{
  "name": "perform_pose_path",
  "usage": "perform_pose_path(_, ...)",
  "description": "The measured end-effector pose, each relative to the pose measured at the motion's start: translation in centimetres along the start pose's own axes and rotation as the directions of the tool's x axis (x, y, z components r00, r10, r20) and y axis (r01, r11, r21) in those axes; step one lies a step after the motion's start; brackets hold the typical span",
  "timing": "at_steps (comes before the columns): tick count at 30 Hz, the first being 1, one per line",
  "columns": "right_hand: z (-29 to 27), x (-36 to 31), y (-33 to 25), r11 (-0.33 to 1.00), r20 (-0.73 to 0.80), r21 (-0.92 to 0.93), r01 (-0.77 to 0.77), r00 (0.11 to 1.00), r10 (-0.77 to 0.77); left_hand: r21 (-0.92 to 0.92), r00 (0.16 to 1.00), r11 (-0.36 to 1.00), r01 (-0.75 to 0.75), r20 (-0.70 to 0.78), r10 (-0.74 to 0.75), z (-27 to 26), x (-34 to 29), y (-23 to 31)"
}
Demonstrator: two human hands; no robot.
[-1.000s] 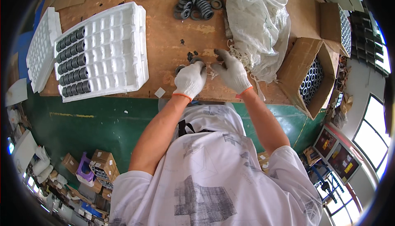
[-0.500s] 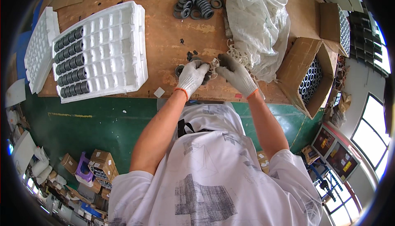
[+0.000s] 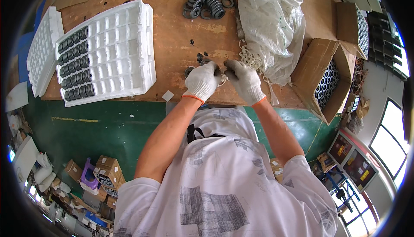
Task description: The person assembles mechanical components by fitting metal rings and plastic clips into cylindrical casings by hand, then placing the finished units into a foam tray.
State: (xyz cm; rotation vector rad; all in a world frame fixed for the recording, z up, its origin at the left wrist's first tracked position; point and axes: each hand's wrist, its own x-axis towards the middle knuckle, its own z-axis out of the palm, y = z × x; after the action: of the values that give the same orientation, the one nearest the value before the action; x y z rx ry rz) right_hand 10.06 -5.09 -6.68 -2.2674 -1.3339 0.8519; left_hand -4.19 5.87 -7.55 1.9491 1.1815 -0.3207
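Both my hands wear off-white knit gloves with orange cuffs and dark fingertips, close together over the table's near edge. My left hand (image 3: 202, 80) is closed, its fingers bent over something they hide. My right hand (image 3: 245, 81) pinches beside it, fingertips together. A short bit of white string (image 3: 223, 78) shows between the two hands, at the right fingertips. Partly behind my left hand lies a dark ring (image 3: 188, 71), with small black bits (image 3: 200, 57) just beyond. More white string (image 3: 249, 58) lies tangled past my right hand, at the mouth of a white woven sack (image 3: 271, 30).
A white foam tray (image 3: 120, 51) partly filled with rows of black rings stands left, with another foam tray (image 3: 43, 51) beyond. Loose dark rings (image 3: 207, 3) are heaped at the far middle, near a thin stick-like tool (image 3: 235, 8). An open carton (image 3: 312, 66) of rings stands right.
My right hand has turned and drawn slightly nearer me, its fingers now curled in. My left hand has shifted a little right. The white loop between them shows less.
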Motion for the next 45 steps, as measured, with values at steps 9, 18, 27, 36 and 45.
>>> perform_pose_path(9,0.6,0.3,1.6,0.996,-0.109,0.066,0.067,0.992,-0.059,-0.221,0.983,0.973,0.069,-0.153,-0.104,0.4,1.2,-1.8)
perform_pose_path(18,-0.2,-0.5,-1.0,0.987,-0.121,-0.010,0.161,0.979,-0.161,-0.387,0.968,0.895,0.223,-0.022,-0.250,1.6,2.3,-2.9)
perform_pose_path(27,-0.3,0.2,2.7,0.986,-0.198,0.070,-0.149,0.967,0.160,-0.323,0.920,0.946,0.016,-0.366,-0.141,0.6,1.3,-2.2)
perform_pose_path(36,0.8,1.6,-2.8,0.870,0.049,0.474,-0.138,0.990,0.130,-0.546,0.943,0.813,-0.202,-0.334,0.010,-0.4,-2.1,-4.7)
perform_pose_path(45,5.0,1.5,-1.9,0.830,0.237,0.518,-0.206,0.967,0.092,-0.709,0.985,0.702,-0.068,-0.161,-0.068,-0.3,-6.2,-7.4)
